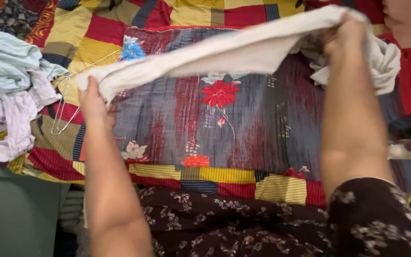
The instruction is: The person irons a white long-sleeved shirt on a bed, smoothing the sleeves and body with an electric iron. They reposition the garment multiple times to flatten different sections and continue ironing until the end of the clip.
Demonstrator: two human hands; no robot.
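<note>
From the head view, a bed covered in a patchwork quilt of red, yellow and grey with a flowered centre panel fills the scene; a heap of pale clothes lies at its left edge beside a wire hanger. A white cloth is stretched in the air above the quilt; the left hand pinches one end, the right hand is clenched on the bunched other end. It looks light, soft and limp, sagging between grips; the ends or corners seem best to hold.

Both hands, left and right, grip white cloth stretched above patchwork quilt.
</note>
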